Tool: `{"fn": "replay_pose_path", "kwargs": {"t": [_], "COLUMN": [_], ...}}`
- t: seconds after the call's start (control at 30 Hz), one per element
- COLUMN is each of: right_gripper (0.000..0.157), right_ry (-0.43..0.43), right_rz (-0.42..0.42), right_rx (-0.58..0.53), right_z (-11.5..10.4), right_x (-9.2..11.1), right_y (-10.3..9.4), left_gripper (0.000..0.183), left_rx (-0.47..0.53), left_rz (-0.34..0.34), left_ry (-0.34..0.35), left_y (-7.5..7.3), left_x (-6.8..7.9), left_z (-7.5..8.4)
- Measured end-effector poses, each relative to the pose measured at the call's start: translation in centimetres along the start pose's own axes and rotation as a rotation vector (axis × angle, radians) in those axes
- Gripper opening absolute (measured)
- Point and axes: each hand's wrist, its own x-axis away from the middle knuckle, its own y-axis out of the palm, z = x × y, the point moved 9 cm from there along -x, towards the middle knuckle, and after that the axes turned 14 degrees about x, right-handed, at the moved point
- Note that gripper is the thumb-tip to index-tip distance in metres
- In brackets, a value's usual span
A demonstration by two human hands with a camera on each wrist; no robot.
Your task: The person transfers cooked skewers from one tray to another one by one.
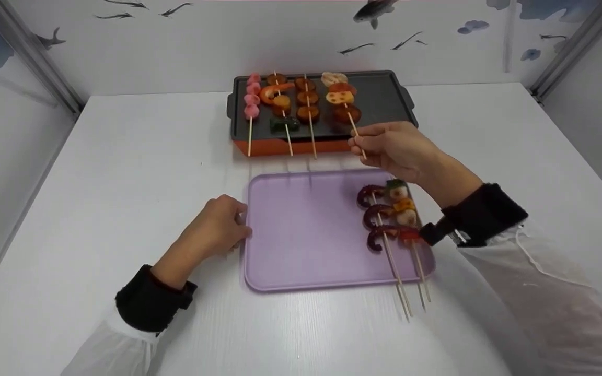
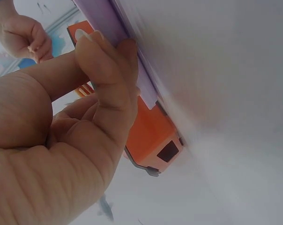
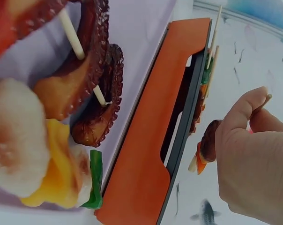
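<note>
My right hand (image 1: 397,149) pinches the bare stick end of a skewer (image 1: 340,98) with brown, yellow and pale pieces, whose food end lies over the grill plate (image 1: 379,99). In the right wrist view, that hand's thumb and finger meet on the stick's end (image 3: 269,97). At the left rim of a lilac tray (image 1: 306,235), my left hand (image 1: 217,224) grips the edge between thumb and curled fingers. On the tray's right side lie an octopus-tentacle skewer (image 1: 377,215) and a mixed skewer (image 1: 404,206) with pale, yellow, green and red pieces, their sticks overhanging the front rim.
Three more skewers line the left half of the orange-based grill: pink balls (image 1: 252,96), a shrimp mix (image 1: 281,103) and brown rounds (image 1: 307,98). Their sticks stick out past its front edge. The grill stands behind the tray on a white table (image 1: 139,172), near a patterned back wall (image 1: 259,42).
</note>
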Motion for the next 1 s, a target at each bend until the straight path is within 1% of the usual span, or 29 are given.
{"fn": "replay_pose_path", "kwargs": {"t": [0.1, 0.2, 0.27, 0.33, 0.43, 0.57, 0.8, 1.0], "right_gripper": [0.041, 0.036, 0.034, 0.032, 0.033, 0.035, 0.036, 0.036], "right_ry": [-0.011, -0.024, -0.027, -0.017, 0.027, 0.067, 0.067, 0.078], "right_rz": [-0.015, -0.047, -0.073, -0.092, -0.116, -0.151, -0.220, -0.247], "right_rx": [0.029, 0.067, 0.093, 0.121, 0.161, 0.193, 0.176, 0.235], "right_z": [0.4, 0.8, 1.3, 1.9, 3.2, 5.1, 7.2, 8.4], "right_x": [1.5, 3.0, 4.1, 5.1, 6.5, 8.2, 10.6, 11.7], "right_y": [-0.1, 0.0, 0.2, 0.4, 0.8, 1.5, 2.8, 3.7], "left_gripper": [0.020, 0.014, 0.013, 0.015, 0.021, 0.024, 0.012, 0.015], "left_rx": [0.001, 0.004, -0.001, -0.003, -0.010, -0.009, -0.009, -0.005], "left_rz": [0.001, -0.003, -0.001, -0.001, 0.004, 0.005, 0.007, 0.006], "left_ry": [-0.005, -0.021, -0.019, -0.013, 0.006, 0.002, -0.033, -0.023], "left_y": [0.0, 0.1, 0.2, 0.3, 0.3, 0.3, 0.2, 0.1], "left_x": [-0.1, -0.1, -0.1, -0.1, 0.0, -0.1, -0.1, 0.0], "left_z": [0.0, -0.1, 0.0, 0.0, 0.1, 0.1, -0.1, 0.0]}}
